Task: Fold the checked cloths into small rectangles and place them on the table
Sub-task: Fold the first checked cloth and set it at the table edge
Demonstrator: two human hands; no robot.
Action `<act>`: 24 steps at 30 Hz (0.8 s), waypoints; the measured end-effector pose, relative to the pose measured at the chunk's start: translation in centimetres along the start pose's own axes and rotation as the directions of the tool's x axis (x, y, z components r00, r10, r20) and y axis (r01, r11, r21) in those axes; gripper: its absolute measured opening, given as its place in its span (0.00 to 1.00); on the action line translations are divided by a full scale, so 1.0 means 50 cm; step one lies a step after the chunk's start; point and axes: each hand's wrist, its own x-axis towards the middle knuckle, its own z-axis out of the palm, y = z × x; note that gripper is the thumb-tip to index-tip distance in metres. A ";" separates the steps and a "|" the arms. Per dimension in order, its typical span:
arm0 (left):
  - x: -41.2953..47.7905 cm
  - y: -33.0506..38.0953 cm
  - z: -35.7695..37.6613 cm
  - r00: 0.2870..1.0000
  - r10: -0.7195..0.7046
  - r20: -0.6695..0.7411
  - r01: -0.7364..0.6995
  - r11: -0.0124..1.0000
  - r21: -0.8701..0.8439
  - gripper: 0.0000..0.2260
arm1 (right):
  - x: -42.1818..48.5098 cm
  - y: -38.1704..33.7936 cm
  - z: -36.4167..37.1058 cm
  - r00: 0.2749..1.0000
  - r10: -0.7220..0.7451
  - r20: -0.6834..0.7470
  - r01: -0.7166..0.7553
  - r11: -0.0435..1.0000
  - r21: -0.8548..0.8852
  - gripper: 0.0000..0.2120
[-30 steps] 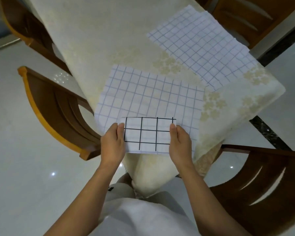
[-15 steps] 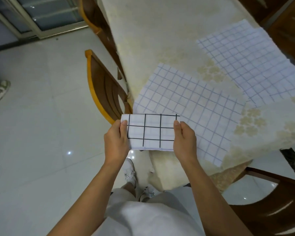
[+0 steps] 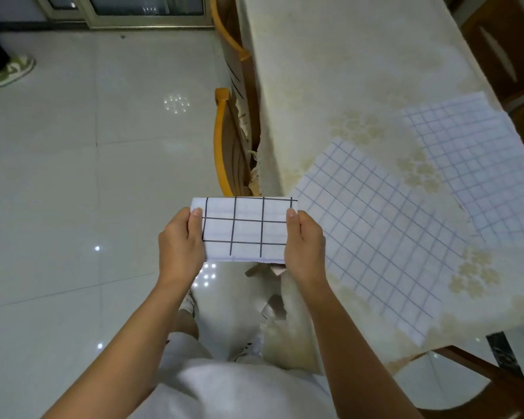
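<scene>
Folded white cloth with bold black grid lines [image 3: 245, 228]: a small rectangle, held flat in the air at centre frame, over the pale glossy tiled floor [image 3: 73, 182], just left of the table corner and not resting on the table. Its top edge is level; a small flap of fabric shows below its lower right corner.

My left hand [image 3: 180, 241] pinches the cloth's left short edge, thumb on top, fingers curled underneath out of sight. My right hand [image 3: 304, 246] pinches the right short edge the same way, thumb on the upper face. Both grips are pressed onto the fabric; cloth is taut between them.

Right of the held piece: an unfolded white cloth with fine blue-grey checks [image 3: 375, 237] lies flat on the long table covered in a cream floral-patterned tablecloth [image 3: 330, 71], its near corner reaching the table edge at lower right. A second unfolded fine-checked white cloth [image 3: 478, 164] lies at right frame, its lower edge overlapping the first.

Tablecloth drapes over the table's near end. A wooden chair with an orange-brown curved back [image 3: 227, 146] is pushed in along the table's left side, just above the held cloth. Upper left of the frame: a green-and-white sneaker [image 3: 11, 69] on the tiles.
</scene>
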 end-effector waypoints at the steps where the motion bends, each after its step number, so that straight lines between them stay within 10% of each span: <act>1: 0.031 -0.007 -0.016 1.000 -0.001 0.006 0.001 1.000 -0.011 0.18 | 0.011 -0.020 0.027 1.000 -0.020 -0.011 0.020 1.000 -0.013 0.19; 24: 0.591 -0.071 -0.299 1.000 -0.022 -0.022 0.021 0.999 -0.044 0.18 | 0.285 -0.368 0.485 0.991 -0.132 0.033 0.134 0.985 -0.105 0.20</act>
